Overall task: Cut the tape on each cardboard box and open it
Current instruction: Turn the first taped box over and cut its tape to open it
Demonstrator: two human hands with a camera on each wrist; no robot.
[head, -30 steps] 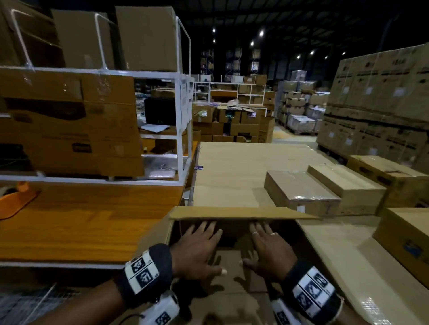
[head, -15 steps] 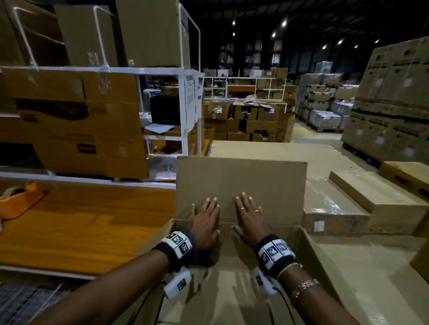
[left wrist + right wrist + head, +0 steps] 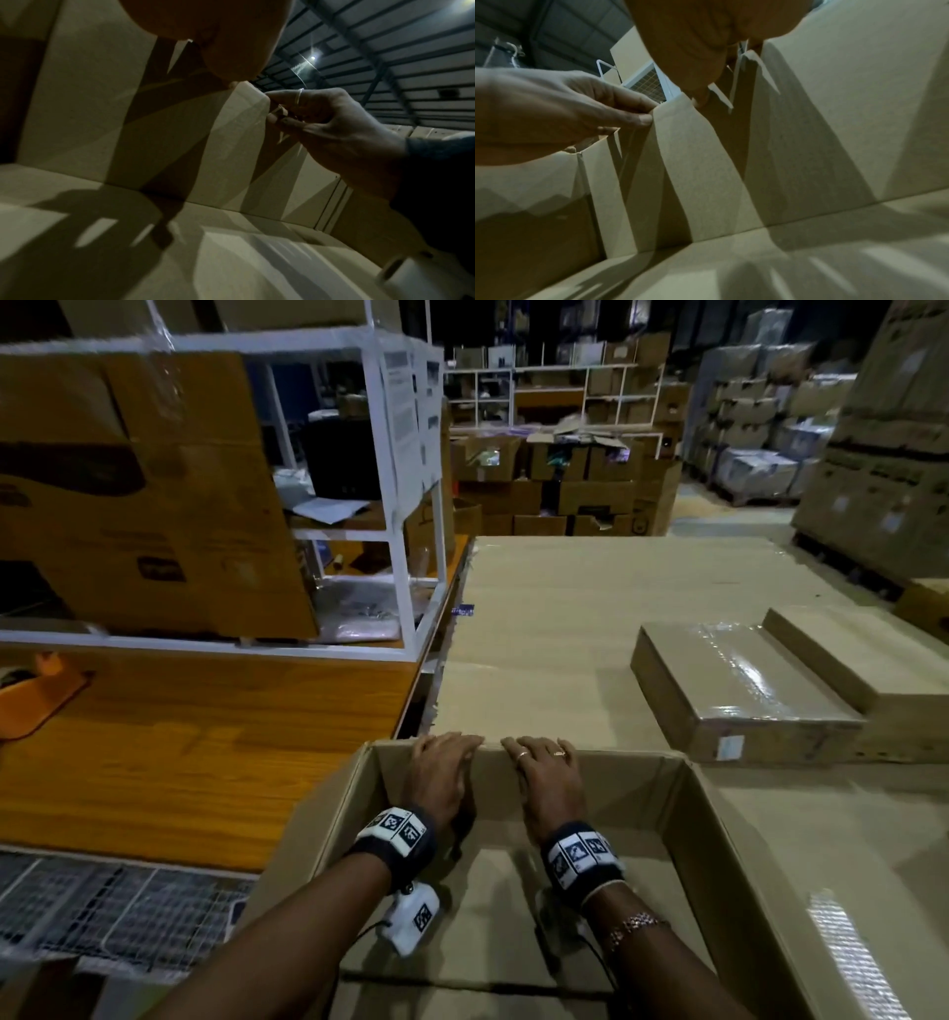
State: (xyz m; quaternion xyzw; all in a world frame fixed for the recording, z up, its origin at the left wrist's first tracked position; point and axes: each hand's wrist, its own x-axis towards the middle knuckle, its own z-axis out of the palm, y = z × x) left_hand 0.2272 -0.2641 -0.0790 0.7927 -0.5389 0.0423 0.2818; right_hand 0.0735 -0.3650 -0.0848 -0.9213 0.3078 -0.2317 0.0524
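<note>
A large open cardboard box [image 3: 698, 839] lies right in front of me, its brown floor bare. My left hand [image 3: 447, 752] and my right hand [image 3: 539, 755] sit side by side on the middle of its far rim. Their fingers curl over the fold of the far flap, which hangs out of sight behind the wall. In the left wrist view my ringed right hand [image 3: 321, 121] pinches the top edge of the far wall [image 3: 180, 132]. The right wrist view has my left hand [image 3: 577, 113] gripping that same edge, thumb against the inner face. No cutter is in view.
Two flat boxes, one glossy with tape [image 3: 739, 690] and one plain [image 3: 873, 670], lie on the cardboard-covered surface [image 3: 590, 618] beyond. At left are an orange wooden table [image 3: 179, 762], an orange tape dispenser [image 3: 36, 695] and a white rack [image 3: 405, 505] holding boxes. Stacked cartons fill the far right.
The far flap went from lying level over the box, to standing upright, to folded back over the far side. Both hands followed it from inside the box to the far rim.
</note>
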